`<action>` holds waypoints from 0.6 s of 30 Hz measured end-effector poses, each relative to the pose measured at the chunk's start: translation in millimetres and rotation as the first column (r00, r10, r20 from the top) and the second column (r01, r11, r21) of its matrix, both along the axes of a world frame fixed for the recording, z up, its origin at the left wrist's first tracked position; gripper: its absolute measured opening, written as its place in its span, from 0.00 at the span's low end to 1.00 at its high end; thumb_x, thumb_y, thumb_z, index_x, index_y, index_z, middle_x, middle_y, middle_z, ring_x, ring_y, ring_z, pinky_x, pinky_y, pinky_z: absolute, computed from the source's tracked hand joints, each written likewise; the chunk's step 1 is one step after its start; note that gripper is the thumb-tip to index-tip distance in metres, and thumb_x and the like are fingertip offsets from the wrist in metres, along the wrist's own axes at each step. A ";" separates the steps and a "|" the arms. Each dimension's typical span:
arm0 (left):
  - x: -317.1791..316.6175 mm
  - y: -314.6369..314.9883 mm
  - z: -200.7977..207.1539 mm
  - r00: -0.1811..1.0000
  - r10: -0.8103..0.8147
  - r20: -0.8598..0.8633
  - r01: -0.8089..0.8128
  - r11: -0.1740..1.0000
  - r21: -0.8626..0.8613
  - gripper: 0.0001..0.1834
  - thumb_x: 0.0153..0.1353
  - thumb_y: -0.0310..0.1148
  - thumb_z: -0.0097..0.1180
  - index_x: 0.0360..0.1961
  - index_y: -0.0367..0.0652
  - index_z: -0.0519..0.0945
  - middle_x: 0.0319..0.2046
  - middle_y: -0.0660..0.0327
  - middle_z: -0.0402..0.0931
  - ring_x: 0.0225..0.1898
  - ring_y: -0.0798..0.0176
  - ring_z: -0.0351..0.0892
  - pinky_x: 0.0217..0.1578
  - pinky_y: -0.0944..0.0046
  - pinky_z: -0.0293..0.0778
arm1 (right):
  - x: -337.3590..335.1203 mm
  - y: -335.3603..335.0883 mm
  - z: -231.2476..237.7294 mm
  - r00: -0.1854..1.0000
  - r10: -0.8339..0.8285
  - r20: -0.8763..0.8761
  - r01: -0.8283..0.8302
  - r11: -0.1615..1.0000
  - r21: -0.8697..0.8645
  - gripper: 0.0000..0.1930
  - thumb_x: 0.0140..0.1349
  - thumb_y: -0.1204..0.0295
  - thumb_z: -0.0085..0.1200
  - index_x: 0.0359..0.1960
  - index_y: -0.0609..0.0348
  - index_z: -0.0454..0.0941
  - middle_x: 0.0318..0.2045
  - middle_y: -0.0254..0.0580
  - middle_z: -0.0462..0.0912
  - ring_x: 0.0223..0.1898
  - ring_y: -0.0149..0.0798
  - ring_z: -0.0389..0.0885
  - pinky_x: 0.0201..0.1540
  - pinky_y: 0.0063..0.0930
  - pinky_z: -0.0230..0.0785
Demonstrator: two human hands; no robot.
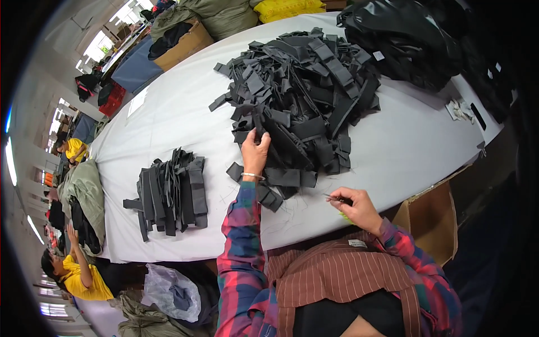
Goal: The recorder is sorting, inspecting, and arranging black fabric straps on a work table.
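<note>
A big tangled heap of dark grey fabric strips (306, 84) lies on the white-covered table. My left hand (255, 153) reaches to the heap's near left side, its thumb and fingers closed on a dark grey fabric strip (257, 119). Near the table's front edge, my right hand (362, 210) is closed around small thread snips (338, 199), their tip pointing left toward the heap. To the left of my left arm lies a neater bundle of similar strips (173, 194), laid side by side. Loose thread ends (286, 216) are scattered between my hands.
Black shiny bags (401, 39) stand at the table's far right. An open cardboard box (435, 216) is below the right edge. At the lower left are a clear plastic bag (174, 292) and a person in yellow (87, 278). Sacks (227, 19) line the far side.
</note>
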State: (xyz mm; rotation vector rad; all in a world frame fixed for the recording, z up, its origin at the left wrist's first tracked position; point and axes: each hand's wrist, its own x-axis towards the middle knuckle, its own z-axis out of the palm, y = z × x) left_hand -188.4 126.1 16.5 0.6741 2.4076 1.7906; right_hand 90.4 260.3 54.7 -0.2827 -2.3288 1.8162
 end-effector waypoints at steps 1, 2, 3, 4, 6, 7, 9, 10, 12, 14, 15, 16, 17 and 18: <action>13.4 -1.4 11.0 1.000 0.009 0.005 -0.009 0.998 0.061 0.20 0.57 0.35 0.58 0.46 0.30 0.75 0.35 0.57 0.79 0.31 0.69 0.76 0.33 0.70 0.72 | 1.6 4.0 1.0 0.999 -0.037 -0.032 0.038 0.999 0.033 0.06 0.56 0.79 0.55 0.35 0.65 0.77 0.24 0.39 0.79 0.27 0.25 0.74 0.33 0.20 0.68; 26.8 -6.0 20.1 1.000 0.025 0.009 -0.026 0.993 0.119 0.17 0.58 0.33 0.57 0.44 0.30 0.75 0.33 0.59 0.78 0.30 0.72 0.75 0.32 0.71 0.72 | 0.1 8.1 -0.2 0.996 -0.066 -0.066 0.070 0.996 0.061 0.05 0.56 0.77 0.55 0.34 0.65 0.78 0.25 0.41 0.80 0.27 0.27 0.75 0.33 0.22 0.68; 37.8 -12.7 24.6 1.000 0.020 -0.015 -0.019 0.997 0.079 0.14 0.59 0.30 0.55 0.42 0.32 0.74 0.30 0.63 0.75 0.29 0.73 0.74 0.32 0.72 0.71 | -1.4 12.3 5.7 0.998 -0.054 -0.045 0.059 0.992 0.110 0.08 0.55 0.76 0.57 0.37 0.62 0.78 0.27 0.40 0.81 0.28 0.30 0.78 0.35 0.23 0.69; 51.6 -20.9 29.7 1.000 0.023 -0.017 -0.021 0.997 0.071 0.14 0.59 0.30 0.55 0.42 0.32 0.74 0.30 0.63 0.75 0.29 0.73 0.74 0.32 0.72 0.71 | -3.5 13.1 15.5 0.998 -0.052 -0.046 0.056 0.993 0.102 0.08 0.55 0.76 0.57 0.37 0.62 0.78 0.27 0.40 0.81 0.28 0.30 0.78 0.35 0.23 0.69; 77.6 -26.9 31.5 0.978 -0.013 0.210 -0.057 0.945 0.323 0.12 0.60 0.29 0.55 0.43 0.34 0.71 0.31 0.65 0.74 0.33 0.73 0.74 0.35 0.72 0.71 | -12.6 15.8 27.5 0.987 -0.053 -0.155 0.074 0.988 0.133 0.12 0.54 0.73 0.59 0.41 0.58 0.78 0.31 0.39 0.81 0.32 0.34 0.80 0.37 0.25 0.70; 91.3 -29.8 33.4 0.977 -0.015 0.213 -0.064 0.932 0.356 0.12 0.60 0.29 0.55 0.43 0.36 0.71 0.32 0.66 0.73 0.34 0.73 0.73 0.36 0.73 0.70 | -18.1 17.6 30.0 0.973 -0.037 -0.228 0.085 0.975 0.206 0.16 0.53 0.70 0.61 0.44 0.55 0.77 0.35 0.38 0.81 0.34 0.39 0.80 0.39 0.27 0.71; 110.8 -31.2 28.9 0.966 -0.024 0.258 -0.090 0.902 0.421 0.12 0.61 0.28 0.56 0.44 0.36 0.71 0.33 0.67 0.73 0.36 0.75 0.71 0.39 0.75 0.67 | -31.5 18.1 45.7 0.960 -0.009 -0.281 0.119 0.918 0.378 0.17 0.52 0.67 0.61 0.45 0.52 0.78 0.33 0.36 0.79 0.33 0.39 0.78 0.37 0.29 0.69; 112.9 -36.6 27.0 0.966 -0.009 0.258 -0.102 0.905 0.414 0.12 0.61 0.28 0.56 0.44 0.36 0.71 0.33 0.67 0.73 0.36 0.75 0.71 0.39 0.75 0.67 | -40.9 15.7 51.3 0.958 0.020 -0.286 0.116 0.885 0.451 0.17 0.52 0.66 0.61 0.44 0.51 0.78 0.32 0.35 0.79 0.32 0.39 0.77 0.36 0.30 0.68; 116.1 -40.2 19.8 0.954 0.003 0.301 -0.128 0.909 0.396 0.14 0.60 0.28 0.56 0.46 0.36 0.72 0.33 0.68 0.72 0.34 0.76 0.70 0.37 0.76 0.66 | -57.4 15.4 54.0 0.922 0.078 -0.379 0.193 0.756 0.625 0.16 0.51 0.68 0.61 0.43 0.51 0.79 0.28 0.35 0.77 0.29 0.40 0.73 0.33 0.32 0.64; 116.2 -37.9 26.0 0.956 0.024 0.292 -0.135 0.920 0.368 0.15 0.60 0.28 0.56 0.47 0.36 0.72 0.33 0.70 0.72 0.34 0.77 0.68 0.36 0.78 0.64 | -74.2 15.6 42.9 0.893 0.088 -0.442 0.261 0.699 0.665 0.14 0.50 0.68 0.61 0.41 0.48 0.80 0.25 0.31 0.74 0.28 0.37 0.72 0.32 0.30 0.61; 116.4 -36.6 29.2 0.957 0.026 0.290 -0.139 0.916 0.377 0.15 0.60 0.29 0.56 0.47 0.36 0.72 0.33 0.70 0.72 0.33 0.78 0.68 0.35 0.78 0.63 | -80.4 15.4 39.6 0.885 0.124 -0.448 0.274 0.639 0.719 0.14 0.48 0.68 0.62 0.39 0.47 0.80 0.25 0.30 0.73 0.29 0.36 0.72 0.32 0.30 0.60; 115.4 -37.1 30.7 0.958 0.034 0.284 -0.147 0.911 0.386 0.14 0.61 0.29 0.56 0.47 0.36 0.72 0.33 0.70 0.71 0.33 0.78 0.67 0.34 0.78 0.63 | -86.7 12.8 37.3 0.876 0.165 -0.453 0.288 0.576 0.765 0.13 0.47 0.68 0.62 0.38 0.46 0.80 0.24 0.29 0.73 0.29 0.35 0.72 0.32 0.29 0.59; 114.2 -37.6 29.2 0.960 0.040 0.276 -0.148 0.913 0.380 0.14 0.61 0.29 0.55 0.47 0.36 0.72 0.32 0.71 0.71 0.32 0.79 0.67 0.33 0.78 0.63 | -91.4 8.9 35.7 0.871 0.185 -0.455 0.301 0.532 0.792 0.13 0.45 0.68 0.62 0.36 0.46 0.81 0.25 0.28 0.73 0.30 0.34 0.72 0.32 0.29 0.59; 114.2 -38.5 28.8 0.960 0.044 0.278 -0.152 0.913 0.380 0.14 0.61 0.29 0.55 0.47 0.36 0.72 0.32 0.71 0.71 0.32 0.79 0.67 0.33 0.78 0.63 | -97.3 5.8 32.2 0.871 0.189 -0.453 0.297 0.533 0.792 0.13 0.45 0.68 0.62 0.36 0.46 0.81 0.25 0.28 0.73 0.30 0.34 0.72 0.32 0.29 0.59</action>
